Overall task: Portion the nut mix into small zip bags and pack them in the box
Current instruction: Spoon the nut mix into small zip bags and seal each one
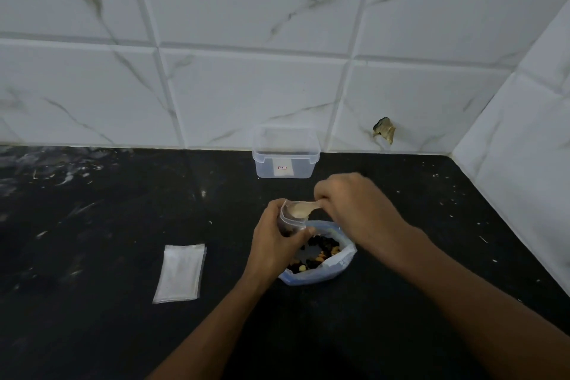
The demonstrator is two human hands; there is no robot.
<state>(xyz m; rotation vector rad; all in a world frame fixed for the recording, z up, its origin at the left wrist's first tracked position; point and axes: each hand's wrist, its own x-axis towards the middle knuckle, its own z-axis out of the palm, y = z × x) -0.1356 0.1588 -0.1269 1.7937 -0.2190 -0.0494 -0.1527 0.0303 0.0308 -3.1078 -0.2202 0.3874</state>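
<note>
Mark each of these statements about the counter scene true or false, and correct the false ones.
1. The left hand grips a small clear zip bag above the large open bag of nut mix. True.
2. The right hand rests flat on the black counter. False: it pinches a small pale spoon at the small bag's mouth.
3. The clear plastic box stands at the tiled wall with no lid on it. True.
4. The flat stack of empty zip bags lies inside the box. False: it lies on the counter, left of the hands.
</note>
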